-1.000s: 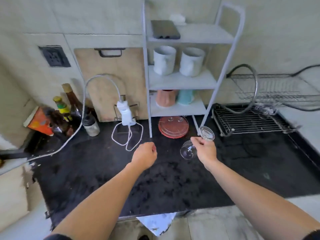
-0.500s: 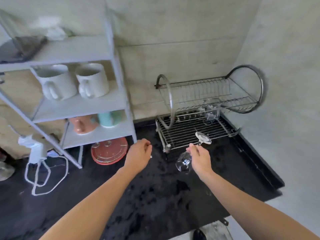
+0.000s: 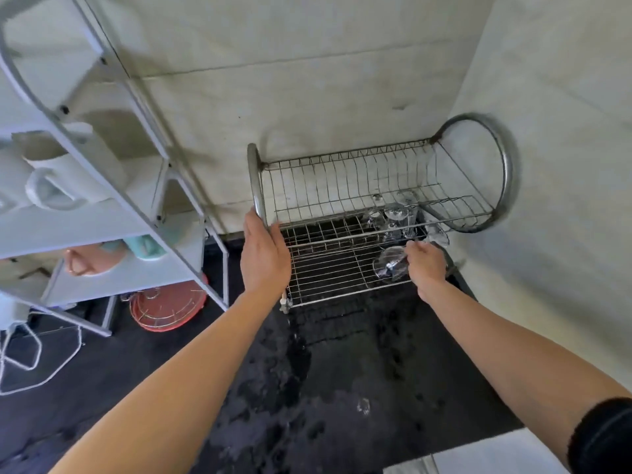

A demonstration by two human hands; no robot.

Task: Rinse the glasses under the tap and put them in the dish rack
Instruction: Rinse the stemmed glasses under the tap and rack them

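Note:
A two-tier metal dish rack (image 3: 328, 268) stands on the black counter against the wall. My right hand (image 3: 426, 265) holds a clear stemmed glass (image 3: 390, 266) by its stem, the bowl pointing left, low over the right side of the rack's lower grid. Behind it, other clear glasses (image 3: 393, 215) stand on the lower grid near the back. My left hand (image 3: 265, 258) rests with fingers extended against the rack's left hoop frame, holding nothing.
A white shelf unit (image 3: 113, 213) with mugs (image 3: 68, 179) and coloured cups stands to the left. A red round lid (image 3: 167, 307) lies under it. White cable loops lie at the far left. The black counter (image 3: 307, 388) is wet in front of the rack.
The view swung right toward the rack. My right hand carried the glass forward over the rack's lower grid. My left hand opened from a loose fist and reached the rack's left hoop.

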